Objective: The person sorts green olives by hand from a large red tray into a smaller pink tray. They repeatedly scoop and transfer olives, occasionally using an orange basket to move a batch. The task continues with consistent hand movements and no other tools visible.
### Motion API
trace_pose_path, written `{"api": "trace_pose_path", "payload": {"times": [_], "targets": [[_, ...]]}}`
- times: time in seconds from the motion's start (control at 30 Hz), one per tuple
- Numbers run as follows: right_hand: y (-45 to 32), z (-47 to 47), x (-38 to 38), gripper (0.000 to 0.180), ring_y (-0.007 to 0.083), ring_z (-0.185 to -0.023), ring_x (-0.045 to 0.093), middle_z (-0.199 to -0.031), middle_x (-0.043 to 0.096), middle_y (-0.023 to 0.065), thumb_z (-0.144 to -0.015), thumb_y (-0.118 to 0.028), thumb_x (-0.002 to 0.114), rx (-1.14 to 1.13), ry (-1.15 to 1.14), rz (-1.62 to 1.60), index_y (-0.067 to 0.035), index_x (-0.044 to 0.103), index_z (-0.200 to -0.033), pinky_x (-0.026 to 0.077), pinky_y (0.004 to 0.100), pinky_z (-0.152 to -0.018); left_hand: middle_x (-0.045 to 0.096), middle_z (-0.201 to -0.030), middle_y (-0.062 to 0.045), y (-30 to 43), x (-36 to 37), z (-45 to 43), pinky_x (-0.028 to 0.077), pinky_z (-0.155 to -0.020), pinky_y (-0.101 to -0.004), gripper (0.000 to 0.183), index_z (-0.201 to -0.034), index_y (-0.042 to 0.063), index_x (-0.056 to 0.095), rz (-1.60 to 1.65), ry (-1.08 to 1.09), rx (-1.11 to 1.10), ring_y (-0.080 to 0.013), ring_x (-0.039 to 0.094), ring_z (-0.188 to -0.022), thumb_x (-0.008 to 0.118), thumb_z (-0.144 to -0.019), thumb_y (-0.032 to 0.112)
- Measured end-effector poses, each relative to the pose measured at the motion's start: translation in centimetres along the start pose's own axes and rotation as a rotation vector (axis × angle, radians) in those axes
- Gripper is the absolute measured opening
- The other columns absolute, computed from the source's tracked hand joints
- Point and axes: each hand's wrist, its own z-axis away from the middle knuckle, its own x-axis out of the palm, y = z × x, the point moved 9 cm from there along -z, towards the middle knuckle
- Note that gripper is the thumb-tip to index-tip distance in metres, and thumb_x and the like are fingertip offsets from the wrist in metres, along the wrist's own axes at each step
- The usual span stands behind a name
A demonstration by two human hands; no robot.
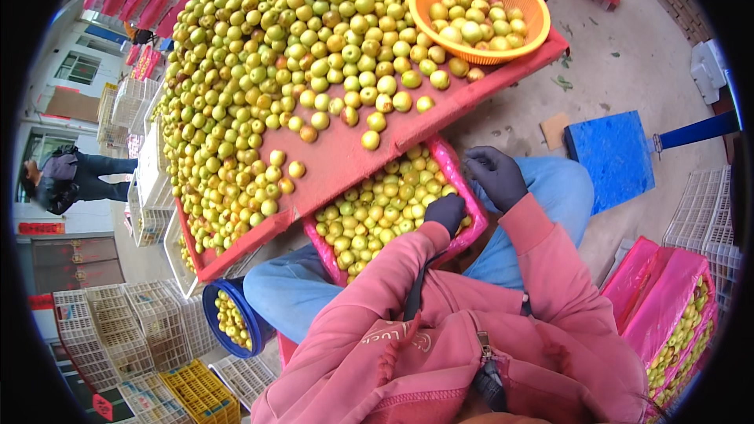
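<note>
My left hand, in a dark glove, rests at the near right corner of a crate of yellow-green jujubes lined with pink plastic film. Its fingers point down at the fruit and are partly hidden. Just right of the crate, above my knee, my right hand wears a matching glove. Its fingers are loosely curled, no fruit shows in them, and the palm is hidden. The crate sits between my legs, partly under the edge of a red sloping table that bears a large heap of jujubes.
An orange plastic basket of jujubes stands on the table's right corner. A blue bucket of fruit is by my left knee. Blue platform scale at right; pink-lined crate behind it. White crates are stacked left; a person stands beyond.
</note>
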Motion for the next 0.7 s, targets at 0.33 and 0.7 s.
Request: {"api": "trace_pose_path", "payload": {"times": [0.33, 0.7], "targets": [[-5.7, -19.8, -15.9, 0.059, 0.0217, -0.074, 0.064, -0.099, 0.066, 0.0088, -0.081, -0.03, 0.077, 0.219, 0.315, -0.22, -0.006, 0.055, -0.13, 0.054, 0.0331, -0.063, 0.064, -0.093, -0.008, -5.7, -7.0, 8.8, 0.051, -0.072, -0.0316, 0.02, -0.106, 0.008, 0.065, 0.469, 0.364, -0.052, -0.0201, 0.061, -0.076, 0.067, -0.091, 0.02], [-13.4, -23.7, -27.6, 0.037, 0.0253, -0.107, 0.062, -0.116, 0.064, 0.0165, -0.09, -0.008, 0.059, -0.669, -0.298, 1.308, -0.005, 0.059, -0.127, 0.049, 0.0368, -0.092, 0.068, -0.09, -0.008, -26.2, -7.7, 19.9, 0.055, -0.064, -0.0288, 0.033, -0.114, 0.002, 0.063, 1.195, 0.79, -0.659, -0.0167, 0.067, -0.073, 0.063, -0.094, 0.028]]}}
